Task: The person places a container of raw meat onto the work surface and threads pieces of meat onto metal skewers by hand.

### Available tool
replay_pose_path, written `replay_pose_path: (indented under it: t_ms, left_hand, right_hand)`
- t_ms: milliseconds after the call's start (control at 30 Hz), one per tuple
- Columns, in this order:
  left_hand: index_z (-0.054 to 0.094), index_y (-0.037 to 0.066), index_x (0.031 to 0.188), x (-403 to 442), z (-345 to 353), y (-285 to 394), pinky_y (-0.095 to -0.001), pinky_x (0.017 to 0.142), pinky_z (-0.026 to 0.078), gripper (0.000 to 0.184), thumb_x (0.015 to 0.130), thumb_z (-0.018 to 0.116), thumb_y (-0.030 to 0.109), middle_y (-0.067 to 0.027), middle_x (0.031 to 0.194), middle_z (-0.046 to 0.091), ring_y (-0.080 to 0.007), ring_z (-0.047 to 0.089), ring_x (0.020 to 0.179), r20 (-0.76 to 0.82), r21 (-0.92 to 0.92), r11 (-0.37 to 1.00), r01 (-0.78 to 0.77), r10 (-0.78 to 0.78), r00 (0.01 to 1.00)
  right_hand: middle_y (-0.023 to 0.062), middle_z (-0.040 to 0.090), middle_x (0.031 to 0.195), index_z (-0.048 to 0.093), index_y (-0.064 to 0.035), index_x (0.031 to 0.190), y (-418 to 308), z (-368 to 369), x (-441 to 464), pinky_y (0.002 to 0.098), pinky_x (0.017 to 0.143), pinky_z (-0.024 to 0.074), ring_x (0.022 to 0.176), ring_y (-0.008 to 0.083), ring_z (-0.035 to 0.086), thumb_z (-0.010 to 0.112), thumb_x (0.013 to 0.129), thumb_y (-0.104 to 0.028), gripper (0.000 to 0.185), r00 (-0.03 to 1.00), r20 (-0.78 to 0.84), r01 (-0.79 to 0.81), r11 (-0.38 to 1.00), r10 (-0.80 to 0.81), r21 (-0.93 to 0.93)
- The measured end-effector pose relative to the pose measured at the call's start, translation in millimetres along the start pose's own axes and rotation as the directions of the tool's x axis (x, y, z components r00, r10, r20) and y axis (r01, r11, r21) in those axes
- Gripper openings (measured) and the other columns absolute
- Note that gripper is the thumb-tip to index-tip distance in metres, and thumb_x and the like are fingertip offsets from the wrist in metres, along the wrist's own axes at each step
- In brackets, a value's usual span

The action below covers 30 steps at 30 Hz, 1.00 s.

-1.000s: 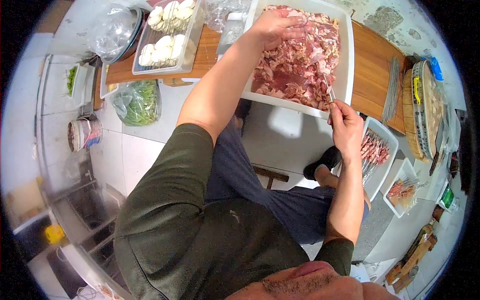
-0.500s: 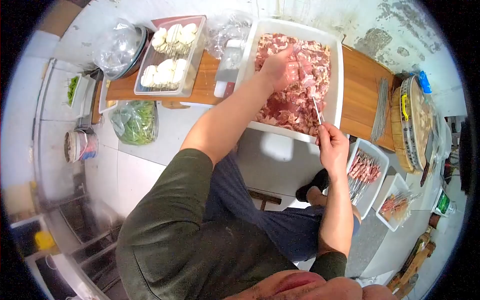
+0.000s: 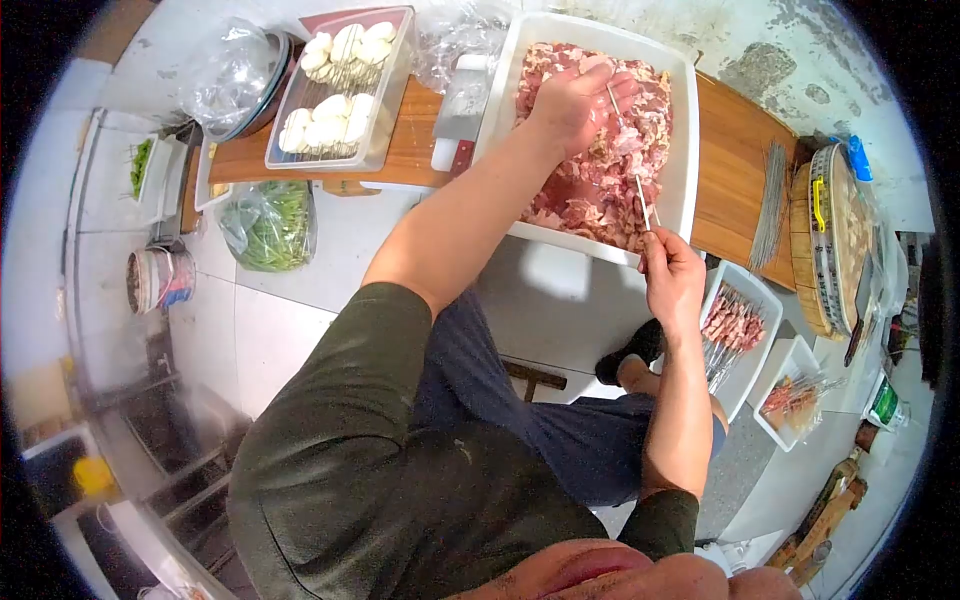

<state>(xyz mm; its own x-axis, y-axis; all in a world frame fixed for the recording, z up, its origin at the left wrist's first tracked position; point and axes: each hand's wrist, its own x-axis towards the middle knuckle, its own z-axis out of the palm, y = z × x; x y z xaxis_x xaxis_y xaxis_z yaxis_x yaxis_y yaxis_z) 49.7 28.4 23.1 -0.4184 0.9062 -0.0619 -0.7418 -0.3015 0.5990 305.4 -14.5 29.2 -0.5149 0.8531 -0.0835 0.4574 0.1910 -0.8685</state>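
Observation:
My right hand (image 3: 674, 278) is closed round the lower end of a metal skewer (image 3: 643, 203) at the near edge of a white tub (image 3: 690, 160). The skewer slants up over raw meat pieces (image 3: 560, 200) that fill the tub. Its bare tip shows near the fingers of my left hand (image 3: 580, 105), and a meat piece appears to sit on it below the tip. My left hand is over the far part of the meat, palm turned up and fingers stretched out. A second thin rod shows beside the skewer at my right fingers.
Loose skewers (image 3: 769, 205) lie on the wooden board (image 3: 725, 160). A tray of skewered meat (image 3: 735, 325) and a smaller tray (image 3: 790, 400) stand lower right. Left are a cleaver (image 3: 462, 110), a box of skewered white food (image 3: 330, 125) and bagged greens (image 3: 268, 225).
My left hand has lifted from the meat and its fingers have straightened beside the skewer tip. My right hand still grips the skewer. The view has shifted slightly.

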Motion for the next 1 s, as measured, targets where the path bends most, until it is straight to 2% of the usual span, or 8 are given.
replay_pose_path:
  t_ms: [33, 133, 433, 533, 633, 733, 933, 1000]
  left_hand:
    - [0.047, -0.007, 0.120, 0.9, -1.4, -1.2, -0.0517, 0.101, 0.048, 0.030, 0.101, 0.052, 0.016, -0.0240, 0.120, 0.055, -0.0379, 0.057, 0.116, 0.007, 0.013, 1.000, -0.004, 0.004, 1.000]
    - [0.048, -0.004, 0.120, 1.5, -2.3, -0.4, -0.0503, 0.100, 0.049, 0.029, 0.100, 0.054, 0.016, -0.0220, 0.118, 0.057, -0.0364, 0.058, 0.115, -0.018, 0.046, 0.998, -0.047, 0.048, 0.999]
    - [0.048, 0.000, 0.121, 5.5, -4.7, 19.1, -0.0461, 0.100, 0.048, 0.026, 0.101, 0.051, 0.017, -0.0188, 0.121, 0.057, -0.0322, 0.058, 0.115, -0.038, 0.131, 0.989, -0.066, 0.072, 0.997]
    - [0.048, 0.001, 0.122, 9.8, -7.6, 17.8, -0.0457, 0.100, 0.048, 0.026, 0.101, 0.051, 0.017, -0.0187, 0.120, 0.058, -0.0316, 0.059, 0.113, 0.016, 0.104, 0.994, -0.036, 0.034, 0.999]
    - [0.049, 0.001, 0.120, 7.9, -5.1, 16.1, -0.0447, 0.098, 0.050, 0.024, 0.102, 0.051, 0.016, -0.0185, 0.119, 0.058, -0.0312, 0.059, 0.112, 0.009, 0.106, 0.994, -0.034, 0.033, 0.999]
    - [0.051, 0.000, 0.118, 4.4, 0.4, 16.4, -0.0441, 0.098, 0.050, 0.023, 0.102, 0.051, 0.016, -0.0180, 0.118, 0.059, -0.0308, 0.059, 0.113, -0.001, 0.129, 0.991, -0.025, 0.025, 1.000]
    - [0.048, -0.005, 0.121, 14.7, -12.5, 11.9, -0.0461, 0.092, 0.054, 0.032, 0.098, 0.058, 0.014, -0.0226, 0.116, 0.058, -0.0343, 0.061, 0.106, 0.052, 0.075, 0.995, -0.063, 0.060, 0.997]
    - [0.049, -0.005, 0.120, 14.1, -12.1, 11.0, -0.0450, 0.090, 0.055, 0.031, 0.098, 0.058, 0.014, -0.0217, 0.114, 0.059, -0.0330, 0.063, 0.103, 0.042, 0.088, 0.994, -0.066, 0.063, 0.997]
  right_hand:
    - [-0.0025, 0.057, 0.066, 0.070, 0.0012, 0.106, -0.3, 0.1, -0.4, 0.0225, 0.055, 0.0412, 0.060, 0.0050, 0.050, 0.059, 0.099, -0.018, 0.023, 1.000, -0.005, 0.010, 1.000, -0.010, -0.013]
    - [0.0075, 0.068, 0.072, 0.071, -0.0026, 0.109, -4.8, -2.5, -1.7, 0.0298, 0.069, 0.0510, 0.069, 0.0122, 0.063, 0.062, 0.096, -0.024, 0.027, 0.999, -0.027, -0.027, 0.998, 0.025, -0.052]
    - [0.0081, 0.068, 0.072, 0.071, -0.0012, 0.109, 0.6, -9.8, -8.5, 0.0283, 0.066, 0.0510, 0.068, 0.0113, 0.062, 0.064, 0.094, -0.019, 0.024, 0.999, -0.022, -0.044, 0.999, 0.043, -0.031]
    - [0.0078, 0.068, 0.071, 0.071, -0.0017, 0.109, 7.0, -7.6, -9.7, 0.0283, 0.066, 0.0510, 0.068, 0.0108, 0.062, 0.065, 0.094, -0.018, 0.024, 0.997, -0.070, 0.014, 0.999, -0.016, -0.029]
    - [-0.0010, 0.059, 0.067, 0.070, 0.0021, 0.106, 2.6, -6.3, -9.9, 0.0224, 0.056, 0.0426, 0.061, 0.0057, 0.052, 0.062, 0.098, -0.019, 0.024, 0.997, -0.070, 0.030, 0.999, -0.031, -0.016]
    - [-0.0006, 0.059, 0.067, 0.070, 0.0027, 0.105, 0.9, -6.5, -9.7, 0.0229, 0.056, 0.0434, 0.062, 0.0061, 0.052, 0.062, 0.098, -0.019, 0.024, 0.994, -0.078, 0.073, 0.996, -0.077, -0.055]
    - [0.0009, 0.060, 0.067, 0.070, 0.0024, 0.106, 2.8, -6.3, -8.5, 0.0237, 0.057, 0.0444, 0.061, 0.0067, 0.053, 0.063, 0.097, -0.018, 0.023, 0.993, -0.079, 0.079, 0.993, -0.086, -0.085]
    - [0.0097, 0.068, 0.076, 0.071, -0.0012, 0.108, 5.5, -7.4, -8.4, 0.0284, 0.068, 0.0499, 0.070, 0.0120, 0.063, 0.065, 0.094, -0.019, 0.023, 0.997, -0.059, 0.043, 0.997, -0.046, -0.064]
